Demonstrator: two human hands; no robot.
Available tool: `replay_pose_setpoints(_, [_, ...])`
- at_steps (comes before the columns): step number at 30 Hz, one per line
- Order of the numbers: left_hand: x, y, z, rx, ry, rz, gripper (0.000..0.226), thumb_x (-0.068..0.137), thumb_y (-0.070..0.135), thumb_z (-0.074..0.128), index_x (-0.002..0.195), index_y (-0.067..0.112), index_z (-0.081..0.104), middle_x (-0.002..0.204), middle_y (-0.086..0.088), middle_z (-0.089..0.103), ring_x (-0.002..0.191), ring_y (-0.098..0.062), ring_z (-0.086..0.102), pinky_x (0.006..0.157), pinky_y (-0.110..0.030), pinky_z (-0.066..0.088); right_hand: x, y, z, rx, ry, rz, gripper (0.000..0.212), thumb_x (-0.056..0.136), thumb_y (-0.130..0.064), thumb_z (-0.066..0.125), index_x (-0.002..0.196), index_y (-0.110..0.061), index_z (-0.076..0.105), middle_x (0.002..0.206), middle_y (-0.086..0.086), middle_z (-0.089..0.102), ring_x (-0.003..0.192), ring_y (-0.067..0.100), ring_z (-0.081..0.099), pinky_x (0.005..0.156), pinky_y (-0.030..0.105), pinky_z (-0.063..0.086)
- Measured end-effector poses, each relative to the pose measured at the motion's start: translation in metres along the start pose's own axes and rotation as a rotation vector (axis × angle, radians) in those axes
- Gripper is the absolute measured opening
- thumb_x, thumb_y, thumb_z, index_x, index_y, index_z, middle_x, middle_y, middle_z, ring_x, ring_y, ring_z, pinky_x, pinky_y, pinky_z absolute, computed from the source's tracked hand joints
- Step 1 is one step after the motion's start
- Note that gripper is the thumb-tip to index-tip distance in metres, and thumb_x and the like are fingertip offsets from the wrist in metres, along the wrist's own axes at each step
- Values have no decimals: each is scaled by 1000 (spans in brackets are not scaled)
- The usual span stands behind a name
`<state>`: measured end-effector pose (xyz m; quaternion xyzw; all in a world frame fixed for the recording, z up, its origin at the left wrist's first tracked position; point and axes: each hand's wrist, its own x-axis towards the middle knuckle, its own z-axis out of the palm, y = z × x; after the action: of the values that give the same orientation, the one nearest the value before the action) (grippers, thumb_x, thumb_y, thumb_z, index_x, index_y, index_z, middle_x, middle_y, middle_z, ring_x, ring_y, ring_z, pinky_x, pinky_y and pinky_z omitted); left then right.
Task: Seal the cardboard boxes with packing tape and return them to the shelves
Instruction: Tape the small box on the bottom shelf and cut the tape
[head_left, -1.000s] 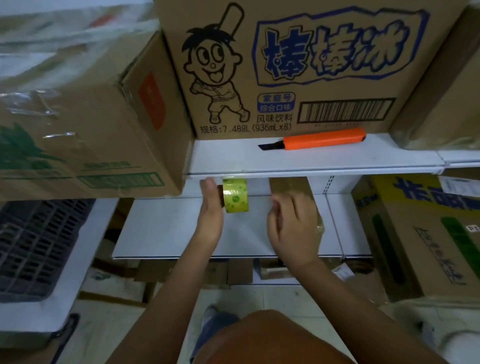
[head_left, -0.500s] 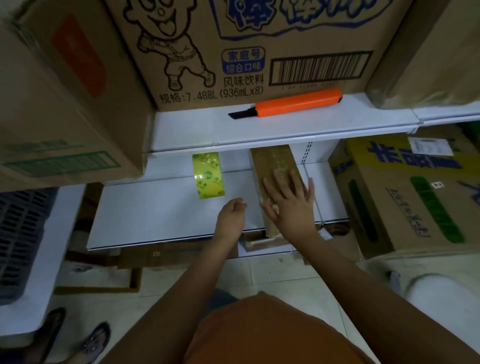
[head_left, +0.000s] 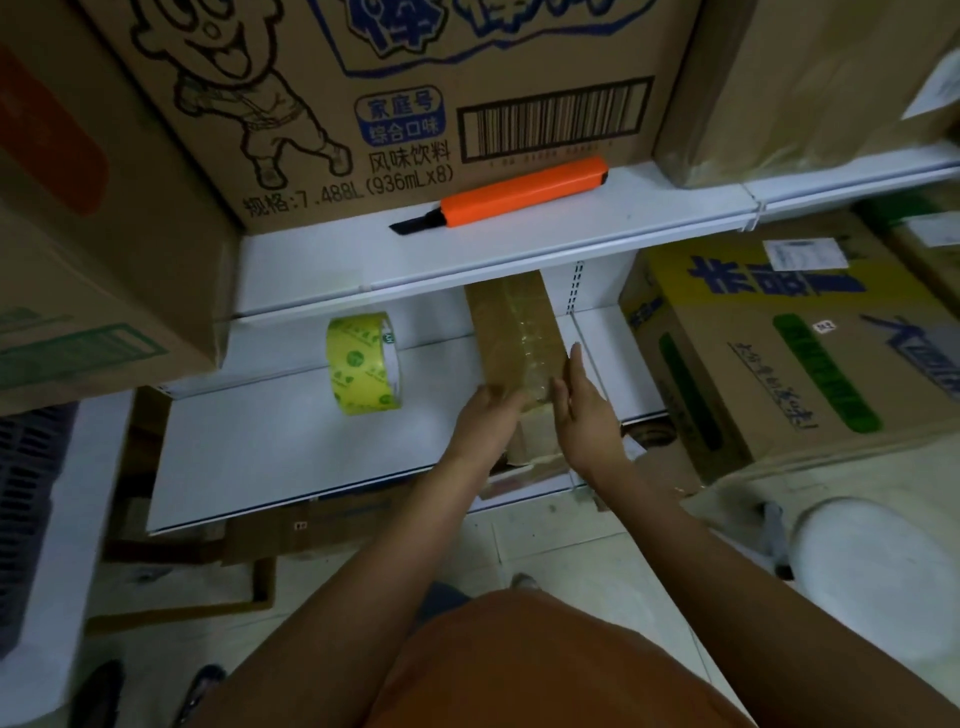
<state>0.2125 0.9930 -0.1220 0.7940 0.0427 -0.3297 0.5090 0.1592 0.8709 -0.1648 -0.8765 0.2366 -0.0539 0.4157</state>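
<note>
— Box (head_left: 514, 332), narrow, brown and wrapped in clear tape, lies lengthwise on the lower white shelf (head_left: 270, 447), its far end tucked under the shelf above. Where do the hands sit on it?

— At its near end. The left hand (head_left: 480, 423) presses against the box's left side with fingers curled over the top edge; whether they truly grip or only rest there is hard to tell from this angle. The right hand (head_left: 584, 415) lies flat along the box's right side, fingers straight and together, pointing away from the person.

— And the tape?

— A roll of yellow-green packing tape (head_left: 363, 364) stands on its edge on the same shelf, to the left of the left hand and apart from it, touched by neither hand.

— What else is around?

— Above and beyond the hands, an orange box cutter (head_left: 511, 195) lies on the upper white shelf (head_left: 623, 218), its dark blade end pointing left, just in front of a big carton (head_left: 415, 104) printed with a cartoon figure, blue characters and a barcode. A second large carton (head_left: 104, 234) fills the space left of the hands, overhanging the lower shelf. Right of the right hand, a yellow-topped carton (head_left: 779, 353) with blue and green print sits low, near the tiled floor (head_left: 519, 540).
</note>
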Motion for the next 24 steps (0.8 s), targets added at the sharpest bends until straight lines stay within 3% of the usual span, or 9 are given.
replay_pose_setpoints(3, [9,-5,-12,71,4,23,70,86,60,62,144,26,44,134,7,59,117,-18,57,91,-29,41,-15,-1,-1,36,-2,12,52,109,-33,31,158,-22,19,122,12,67,99,27,66,73,26,42])
replay_pose_setpoints(7, [22,-6,-27,228,-5,-20,117,60,78,73,151,18,33,145,0,51,128,-24,53,102,-34,46,-29,9,7,475,-83,92,39,110,-30,29,143,-35,47,142,3,55,129,15,52,113,33,39])
replay_pose_setpoints(10, [24,-15,-32,455,104,-138,133,60,72,80,153,7,10,153,-14,27,140,-32,34,113,-42,38,-39,9,16,653,-268,157,40,107,-38,31,135,-34,60,141,0,56,129,15,54,109,32,44])
replay_pose_setpoints(13, [21,-23,-41,490,154,-163,141,45,72,84,149,8,13,146,-15,27,135,-32,37,111,-44,41,-45,3,19,818,-243,257,43,104,-38,39,127,-15,66,129,4,65,119,17,62,89,20,54])
replay_pose_setpoints(15, [17,-26,-49,466,159,-99,141,36,72,78,148,10,19,141,-13,32,131,-31,42,108,-44,44,-41,6,23,815,-214,315,43,107,-37,34,120,-14,68,122,4,70,114,22,65,88,27,56])
replay_pose_setpoints(18, [15,-38,-62,385,189,-39,133,39,68,80,148,15,26,138,-8,38,126,-27,46,105,-43,46,-29,11,26,708,-219,441,56,91,-62,45,124,-23,66,126,0,67,118,23,61,106,44,45])
replay_pose_setpoints(20, [16,-49,-70,226,177,-81,132,37,72,83,146,16,36,138,-4,48,120,-22,54,102,-41,50,-27,21,26,555,-195,507,60,91,-60,48,136,-21,57,134,2,57,124,26,53,108,40,40])
replay_pose_setpoints(22, [11,-59,-75,-25,129,-150,111,47,68,85,137,13,49,130,-5,62,110,-20,64,95,-39,56,-29,37,23,451,-120,495,59,94,-56,52,140,-19,51,133,4,52,127,28,49,108,41,39])
replay_pose_setpoints(24, [5,-72,-78,-245,47,-217,78,69,50,83,130,12,55,125,-6,65,109,-20,65,90,-36,58,-33,60,17,377,-75,513,77,81,-71,55,139,-21,47,137,7,53,125,32,51,108,52,41])
